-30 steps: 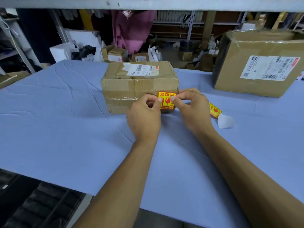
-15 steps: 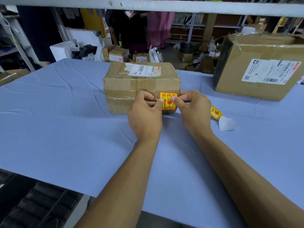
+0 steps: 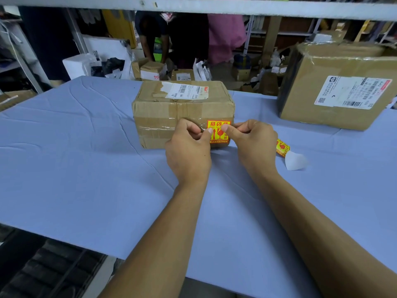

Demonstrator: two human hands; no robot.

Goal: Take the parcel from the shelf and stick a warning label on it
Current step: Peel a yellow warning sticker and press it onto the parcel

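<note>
A brown cardboard parcel (image 3: 167,112) with a white shipping label on top lies in the middle of the blue-covered table (image 3: 86,158). A yellow and red warning label (image 3: 218,133) lies flat on the right part of its near face. My left hand (image 3: 189,153) has its fingers curled and its thumb tip pressed on the label's left edge. My right hand (image 3: 254,145) is curled the same way, with its thumb tip on the label's upper right. Both hands rest low against the parcel's front.
A larger cardboard box (image 3: 335,97) stands at the back right. A strip of spare warning stickers (image 3: 282,147) and a white backing paper (image 3: 295,161) lie just right of my right hand. A shelf beam (image 3: 193,5) runs overhead. A person (image 3: 150,37) bends over boxes behind the table.
The label went from being pinched in front of the parcel to lying flat on its near face under both thumbs. A person has come into view behind the table.
</note>
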